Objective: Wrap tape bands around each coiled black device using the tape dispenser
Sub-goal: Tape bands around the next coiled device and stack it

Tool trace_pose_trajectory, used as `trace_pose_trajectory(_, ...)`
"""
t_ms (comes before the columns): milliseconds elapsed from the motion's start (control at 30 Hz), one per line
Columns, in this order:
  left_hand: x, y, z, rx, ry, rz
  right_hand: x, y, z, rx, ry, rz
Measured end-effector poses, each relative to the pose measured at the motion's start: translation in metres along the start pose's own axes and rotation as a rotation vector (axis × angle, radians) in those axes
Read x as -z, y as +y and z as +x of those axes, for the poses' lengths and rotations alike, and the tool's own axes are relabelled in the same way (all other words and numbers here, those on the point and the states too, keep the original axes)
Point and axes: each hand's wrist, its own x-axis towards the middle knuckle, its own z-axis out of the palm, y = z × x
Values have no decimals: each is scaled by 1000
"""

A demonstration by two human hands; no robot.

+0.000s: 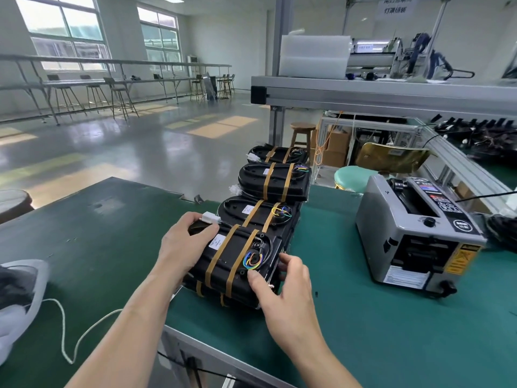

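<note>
A row of black coiled devices lies on the green table, each crossed by two tan tape bands. The nearest device sits on top of another one and shows a white label and a loop of coloured wires. My left hand grips its far left end, beside a white connector. My right hand holds its near right corner, thumb on top. Behind it lie a second device, a third device and a last one. The grey tape dispenser stands to the right.
A white cord trails over the table's left side near a grey and white object. Round stools stand beyond the table. A metal frame bench with equipment rises at the back right, and black cables lie right of the dispenser.
</note>
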Motion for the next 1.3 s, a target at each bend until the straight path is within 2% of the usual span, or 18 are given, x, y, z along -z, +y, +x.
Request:
trace_pose_trajectory(167,3,6,-5,16,-56,37,-4,3,-5,0,8,20)
trace_pose_trajectory(367,5,14,-8,51,-50,86,-4,0,-6,5,14,-29)
trace_pose_trajectory(667,-10,12,-13,-125,228,463,25,2,16,-38,63,-23)
trace_pose_trajectory(767,-13,5,-17,-106,326,405,31,3,17,-22,61,21)
trace_pose_trajectory(833,-16,3,-18,-74,354,359,27,4,5,62,-25,49)
trace_pose_trajectory(900,-19,7,-16,-34,351,347,18,7,-7,165,-153,-15)
trace_pose_trajectory(967,-22,14,-13,-29,355,341,12,11,-10,201,-200,-81)
trace_pose_trajectory(1133,-23,31,-14,-97,359,353,15,6,-6,244,-89,-126)
trace_pose_trajectory(1300,-24,56,1,-175,336,144,28,-15,16,392,20,-123)
